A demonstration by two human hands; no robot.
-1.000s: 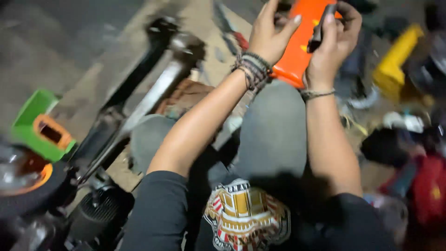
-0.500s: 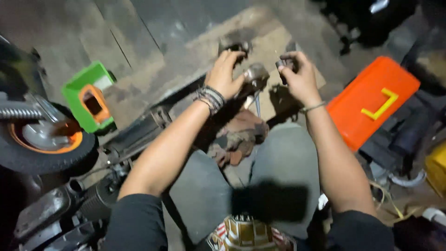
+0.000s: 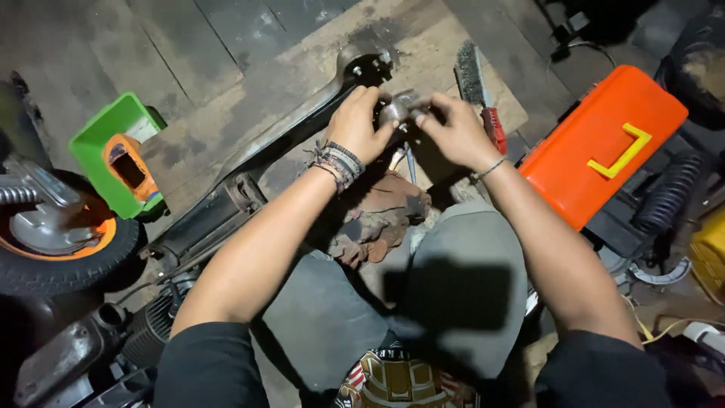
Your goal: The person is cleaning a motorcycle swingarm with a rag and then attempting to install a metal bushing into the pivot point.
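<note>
1. Orange tool case [image 3: 596,143] with a yellow handle, lid closed: the landmark for the items below.
2. Wire brush [image 3: 476,83] with a red handle, just left of the case, on a flat board [image 3: 302,68].
3. Brown rag [image 3: 377,219], lower left of the case, crumpled.
4. Green bin [image 3: 106,143] holding an orange object, far left of the case.
5. Wheel [image 3: 60,242] with a black tyre and orange hub, far left of the case, below the bin.
6. Black ribbed hose [image 3: 668,193], just right of the case.

light: dim, from above | shadows: hard, on lap | edges: dark, murky | focus: centre sharp, slight blur
</note>
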